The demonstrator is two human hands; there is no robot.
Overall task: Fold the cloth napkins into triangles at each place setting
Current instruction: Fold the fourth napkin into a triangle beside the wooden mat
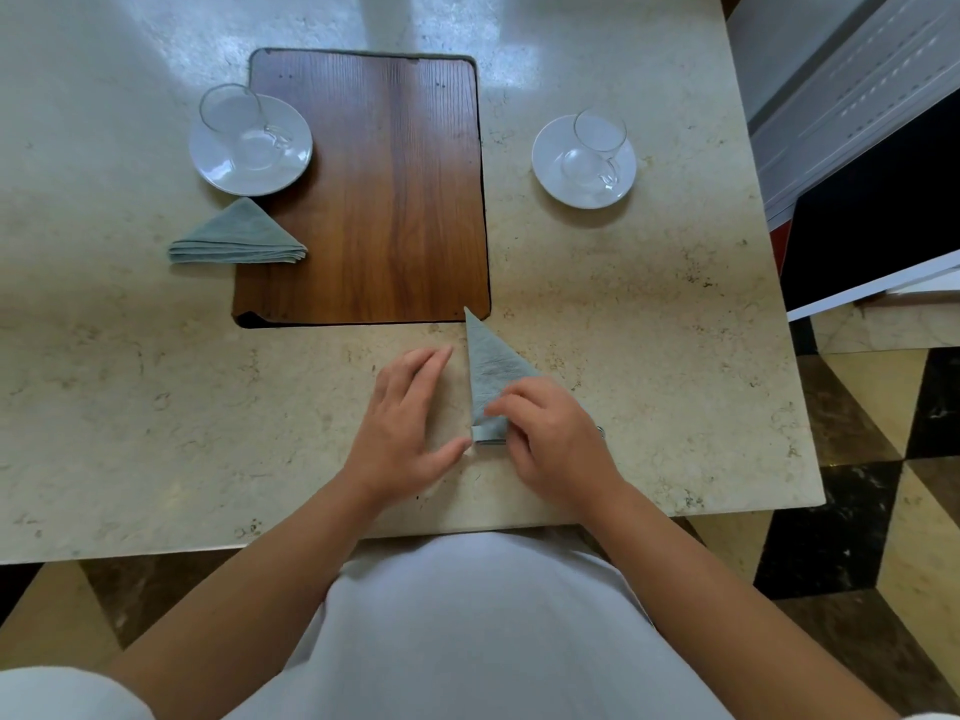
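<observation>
A pale green cloth napkin (491, 363) lies folded into a narrow triangle on the marble table (649, 314), its tip pointing away from me. My right hand (553, 441) rests on the napkin's near part, fingers bent down onto the cloth and hiding its lower right corner. My left hand (402, 420) lies flat on the table just left of it, fingers straight, with the thumb tip touching the napkin's near left corner. A second green napkin (239, 236), folded into a triangle, sits at the far left place setting.
A brown wooden board (384, 200) lies in the table's middle. A white saucer (228, 171) with a glass cup (234, 114) overlaps its left edge. Another saucer (558, 187) with a glass cup (597, 137) stands at the right. The table's edge is close to my body.
</observation>
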